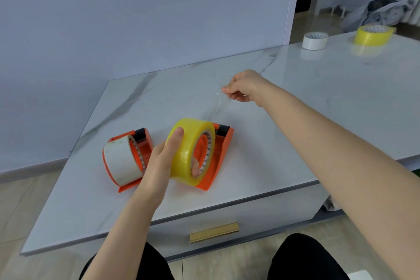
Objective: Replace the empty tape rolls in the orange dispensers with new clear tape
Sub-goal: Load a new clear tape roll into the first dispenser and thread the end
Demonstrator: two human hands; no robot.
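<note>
Left hand (159,162) grips tape roll (183,161); right hand (244,85) pinches its strip (218,107).

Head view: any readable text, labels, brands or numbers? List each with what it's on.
Nothing legible.
Yellowish tape roll in left hand: dark marks inside core, too blurred to read.
White mounted roll: core-edge marks, unreadable.
Far white roll, far yellow roll: core print too small.
Clear strip pinched by right hand: blank.
Orange dispensers: no markings visible.
</note>
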